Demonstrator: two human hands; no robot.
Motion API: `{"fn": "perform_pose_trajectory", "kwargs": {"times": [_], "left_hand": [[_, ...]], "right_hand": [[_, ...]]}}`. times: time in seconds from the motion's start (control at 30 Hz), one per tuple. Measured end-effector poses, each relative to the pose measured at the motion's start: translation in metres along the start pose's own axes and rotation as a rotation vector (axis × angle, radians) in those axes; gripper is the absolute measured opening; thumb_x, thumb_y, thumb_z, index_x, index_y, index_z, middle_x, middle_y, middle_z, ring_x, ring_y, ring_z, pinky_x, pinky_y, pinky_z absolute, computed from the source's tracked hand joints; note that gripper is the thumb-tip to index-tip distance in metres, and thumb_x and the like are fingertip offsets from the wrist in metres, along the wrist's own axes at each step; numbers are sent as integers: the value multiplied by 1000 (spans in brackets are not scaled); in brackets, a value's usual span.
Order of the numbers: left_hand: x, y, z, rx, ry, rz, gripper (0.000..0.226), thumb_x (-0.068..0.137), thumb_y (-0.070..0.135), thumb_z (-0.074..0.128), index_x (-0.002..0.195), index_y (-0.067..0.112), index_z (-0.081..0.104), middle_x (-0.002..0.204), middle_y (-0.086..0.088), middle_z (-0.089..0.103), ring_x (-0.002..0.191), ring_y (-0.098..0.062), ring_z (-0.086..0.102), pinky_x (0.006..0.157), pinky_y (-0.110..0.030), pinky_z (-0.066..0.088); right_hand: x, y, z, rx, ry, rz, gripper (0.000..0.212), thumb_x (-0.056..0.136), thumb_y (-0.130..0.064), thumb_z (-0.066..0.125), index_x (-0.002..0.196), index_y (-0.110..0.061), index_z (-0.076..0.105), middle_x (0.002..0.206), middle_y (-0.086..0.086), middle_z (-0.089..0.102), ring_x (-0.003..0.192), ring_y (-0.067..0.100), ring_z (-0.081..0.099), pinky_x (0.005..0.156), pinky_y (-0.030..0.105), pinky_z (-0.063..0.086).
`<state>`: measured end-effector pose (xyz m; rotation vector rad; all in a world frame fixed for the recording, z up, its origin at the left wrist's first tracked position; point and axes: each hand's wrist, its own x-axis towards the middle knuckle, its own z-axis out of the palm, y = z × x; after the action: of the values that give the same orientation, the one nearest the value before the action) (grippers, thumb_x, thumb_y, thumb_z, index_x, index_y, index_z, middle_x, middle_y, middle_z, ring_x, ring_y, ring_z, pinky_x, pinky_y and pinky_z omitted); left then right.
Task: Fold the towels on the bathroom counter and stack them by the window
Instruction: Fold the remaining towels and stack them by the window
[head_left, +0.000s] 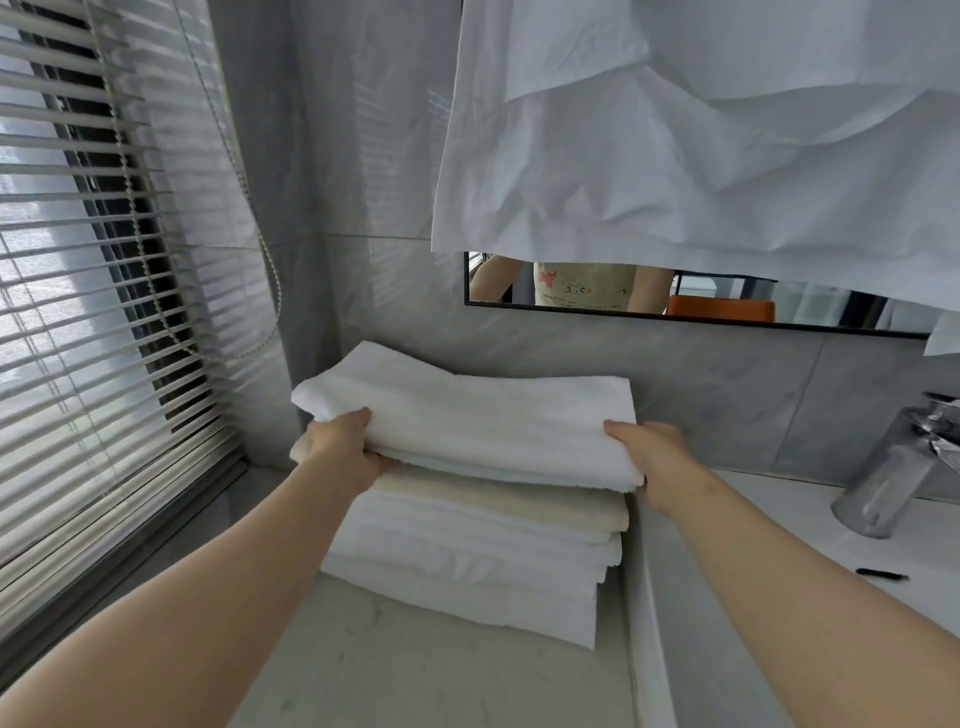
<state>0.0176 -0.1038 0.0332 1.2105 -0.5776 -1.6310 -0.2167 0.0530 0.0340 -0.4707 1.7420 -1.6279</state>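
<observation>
At the counter's (415, 670) left end, beside the window blinds (104, 270), the left hand (345, 447) is grasping the left edge of a folded white towel (483, 421), thumb on top. The towel is sitting atop the stack of towels (467, 566), and the right hand (657, 457) is gripping its right edge, left of the faucet (893, 467).

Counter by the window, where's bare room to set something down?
Bare counter lies in front of the towel stack, between window blinds and sink. The corner is crowded: the stack fills it, left hand and right hand gripping its top towel.
</observation>
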Motion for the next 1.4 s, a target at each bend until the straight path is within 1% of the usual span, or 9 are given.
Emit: {"fn": "perform_pose_trajectory", "kwargs": {"times": [0.1, 0.17, 0.37, 0.5, 0.7, 0.93, 1.07, 1.2, 1.4], "left_hand": [[10, -7, -12, 68, 137, -18, 63, 79, 8, 72, 132, 24, 43, 135, -11, 43, 118, -42, 46, 47, -55, 50], [13, -10, -16, 129, 162, -1, 64, 77, 11, 75, 131, 23, 43, 132, -12, 45, 115, -42, 48, 39, -48, 48], [1, -8, -13, 359, 143, 68, 57, 81, 21, 71, 130, 16, 42, 126, -10, 45, 105, -35, 54, 49, -40, 52], [1, -12, -16, 349, 248, 83, 75, 74, 25, 73, 136, 21, 32, 136, -7, 37, 119, -33, 45, 73, -43, 56], [-6, -17, -17, 165, 190, 63, 76, 70, 20, 74, 132, 27, 31, 133, -7, 43, 114, -32, 52, 51, -34, 52], [-17, -21, -13, 138, 123, -7, 63, 82, 6, 68, 134, 12, 33, 123, -17, 52, 102, -34, 61, 72, -43, 56], [-22, -20, -17, 186, 44, -28, 43, 86, 3, 64, 124, 7, 43, 89, -14, 55, 102, -33, 61, 70, -39, 55], [-28, -22, -22, 280, 27, -49, 29, 85, 13, 67, 104, 8, 46, 81, -10, 55, 66, -20, 57, 56, -36, 52], [-36, -32, -24, 229, 55, -131, 44, 81, 36, 71, 106, 11, 46, 82, -5, 50, 67, -20, 54, 69, -34, 49]], "right_hand": [[-10, 10, -3, -80, -59, 124, 25, 90, -14, 62, 110, -1, 57, 100, 14, 60, 74, 23, 57, 54, 31, 48], [-16, 14, -6, -89, -69, 175, 27, 90, -18, 62, 113, -5, 55, 90, 9, 61, 71, 20, 56, 47, 26, 48], [-25, 8, -14, -234, -79, 228, 18, 92, -24, 58, 101, -9, 53, 81, 8, 55, 70, 20, 53, 63, 32, 46], [-34, 2, -15, -269, -102, 272, 20, 93, -26, 55, 82, -10, 51, 76, 9, 54, 67, 22, 53, 62, 32, 45], [-37, 0, -14, -297, -98, 237, 20, 93, -25, 55, 80, -11, 50, 74, 9, 54, 64, 20, 52, 59, 30, 45], [-38, -2, -14, -358, -119, 196, 21, 89, -26, 62, 80, -12, 48, 77, 7, 54, 66, 18, 51, 64, 31, 44], [-36, -2, -15, -369, -113, 169, 20, 89, -23, 62, 90, -11, 46, 85, 8, 53, 73, 20, 50, 77, 36, 44], [-36, 4, -14, -320, -183, 292, 19, 91, -25, 58, 90, -8, 50, 87, 13, 54, 77, 27, 55, 84, 41, 48], [-28, 2, -16, -296, -175, 283, 19, 89, -25, 63, 86, -9, 53, 79, 11, 54, 67, 21, 52, 55, 30, 48]]}}
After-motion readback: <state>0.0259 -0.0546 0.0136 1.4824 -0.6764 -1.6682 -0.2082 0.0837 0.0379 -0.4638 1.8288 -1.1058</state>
